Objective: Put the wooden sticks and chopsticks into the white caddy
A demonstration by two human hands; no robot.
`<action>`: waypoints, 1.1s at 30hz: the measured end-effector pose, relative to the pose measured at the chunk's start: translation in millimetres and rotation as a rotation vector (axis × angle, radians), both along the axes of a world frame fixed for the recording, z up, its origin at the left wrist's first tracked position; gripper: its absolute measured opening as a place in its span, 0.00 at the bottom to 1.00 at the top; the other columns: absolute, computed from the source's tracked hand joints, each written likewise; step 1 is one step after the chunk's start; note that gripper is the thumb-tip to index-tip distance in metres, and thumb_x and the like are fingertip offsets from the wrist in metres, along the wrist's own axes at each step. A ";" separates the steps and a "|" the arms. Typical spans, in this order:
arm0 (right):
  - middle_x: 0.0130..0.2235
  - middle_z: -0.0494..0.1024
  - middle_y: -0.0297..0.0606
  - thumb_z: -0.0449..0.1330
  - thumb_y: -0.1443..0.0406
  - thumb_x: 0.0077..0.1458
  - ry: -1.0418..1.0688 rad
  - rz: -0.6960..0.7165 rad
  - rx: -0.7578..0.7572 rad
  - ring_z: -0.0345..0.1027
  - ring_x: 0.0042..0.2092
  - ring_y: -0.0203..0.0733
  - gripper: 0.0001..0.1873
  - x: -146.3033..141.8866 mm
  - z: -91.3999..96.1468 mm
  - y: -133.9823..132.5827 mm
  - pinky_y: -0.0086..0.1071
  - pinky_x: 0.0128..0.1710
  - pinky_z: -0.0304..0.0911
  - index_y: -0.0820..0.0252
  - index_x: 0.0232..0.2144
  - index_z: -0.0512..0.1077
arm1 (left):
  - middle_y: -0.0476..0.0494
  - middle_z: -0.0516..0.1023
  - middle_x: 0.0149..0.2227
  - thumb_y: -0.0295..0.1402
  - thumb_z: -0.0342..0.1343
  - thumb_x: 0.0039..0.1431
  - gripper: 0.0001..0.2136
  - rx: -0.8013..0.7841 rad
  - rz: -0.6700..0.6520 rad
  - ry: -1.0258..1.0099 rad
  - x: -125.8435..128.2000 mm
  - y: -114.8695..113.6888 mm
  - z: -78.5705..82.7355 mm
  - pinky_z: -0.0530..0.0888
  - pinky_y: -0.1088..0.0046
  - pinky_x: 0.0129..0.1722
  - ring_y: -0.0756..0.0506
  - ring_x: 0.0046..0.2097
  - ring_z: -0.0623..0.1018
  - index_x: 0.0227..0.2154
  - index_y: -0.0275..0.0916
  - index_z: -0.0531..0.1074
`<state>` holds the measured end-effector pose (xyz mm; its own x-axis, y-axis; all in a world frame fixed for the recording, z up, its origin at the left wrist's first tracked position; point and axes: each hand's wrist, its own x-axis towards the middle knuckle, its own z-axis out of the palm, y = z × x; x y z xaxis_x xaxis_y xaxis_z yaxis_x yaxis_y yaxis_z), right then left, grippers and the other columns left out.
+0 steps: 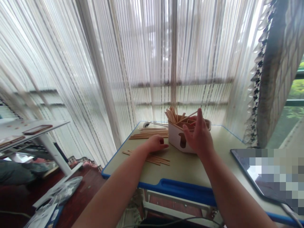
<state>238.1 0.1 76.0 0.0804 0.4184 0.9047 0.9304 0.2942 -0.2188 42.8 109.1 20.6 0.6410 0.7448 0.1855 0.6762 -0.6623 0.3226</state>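
A white-sided holder (174,133) with brown compartments and a dark cut-out stands on the table. Thin wooden chopsticks (171,115) bristle from its left compartment, and one stick (188,117) slants toward my right index fingertip. My right hand (200,134) is over the holder's near right side, thumb and index finger spread apart; I see nothing gripped in it. Left of the holder, my left hand (156,143) hovers low with loosely curled fingers and a gap by the thumb, nothing visible inside. Chopsticks lie behind it in one bundle (148,135) and under the wrist in another (156,159).
A metal ladle (146,124) lies at the table's back edge. The small table (185,169) has a blue rim. On the right sits a dark-screened tablet (253,177), partly pixelated. A white desk (58,125) stands left; sheer curtains (142,63) hang behind.
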 end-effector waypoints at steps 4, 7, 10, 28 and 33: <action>0.46 0.72 0.46 0.52 0.59 0.56 0.030 -0.016 -0.054 0.68 0.35 0.43 0.45 -2.4 3.9 1.3 0.38 0.31 0.65 0.59 0.66 0.29 | 0.46 0.73 0.29 0.51 0.55 0.50 0.19 -0.014 0.026 0.022 0.9 -1.2 1.6 0.63 0.75 0.29 0.49 0.31 0.70 0.28 0.37 0.74; 0.38 0.74 0.41 0.51 0.59 0.56 0.031 -0.039 -0.066 0.67 0.32 0.42 0.45 -6.5 7.1 -0.1 0.35 0.29 0.62 0.61 0.66 0.30 | 0.46 0.73 0.29 0.51 0.55 0.50 0.19 -0.020 0.026 0.023 0.9 -1.6 1.7 0.63 0.74 0.29 0.49 0.31 0.70 0.28 0.37 0.74; 0.33 0.75 0.38 0.51 0.59 0.56 -0.052 -0.149 -0.083 0.67 0.30 0.42 0.41 -11.5 9.4 -5.4 0.34 0.29 0.59 0.60 0.66 0.37 | 0.46 0.73 0.29 0.50 0.55 0.50 0.19 -0.018 0.012 0.003 0.6 -1.5 0.8 0.64 0.75 0.30 0.49 0.30 0.70 0.27 0.36 0.74; 0.27 0.77 0.36 0.51 0.60 0.56 -0.208 -0.367 -0.117 0.69 0.29 0.41 0.31 -13.6 9.4 -15.0 0.33 0.31 0.56 0.59 0.62 0.55 | 0.48 0.75 0.31 0.48 0.58 0.48 0.18 -0.362 -0.152 -0.018 -4.1 -13.4 16.5 0.66 0.75 0.31 0.50 0.32 0.71 0.34 0.37 0.75; 0.28 0.77 0.37 0.51 0.59 0.55 -0.098 -0.322 -0.108 0.69 0.29 0.42 0.31 -14.0 8.8 -15.0 0.34 0.32 0.58 0.62 0.60 0.55 | 0.49 0.75 0.33 0.37 0.66 0.40 0.22 -0.529 -0.279 0.154 -13.9 -19.7 31.4 0.67 0.76 0.31 0.50 0.32 0.72 0.42 0.41 0.75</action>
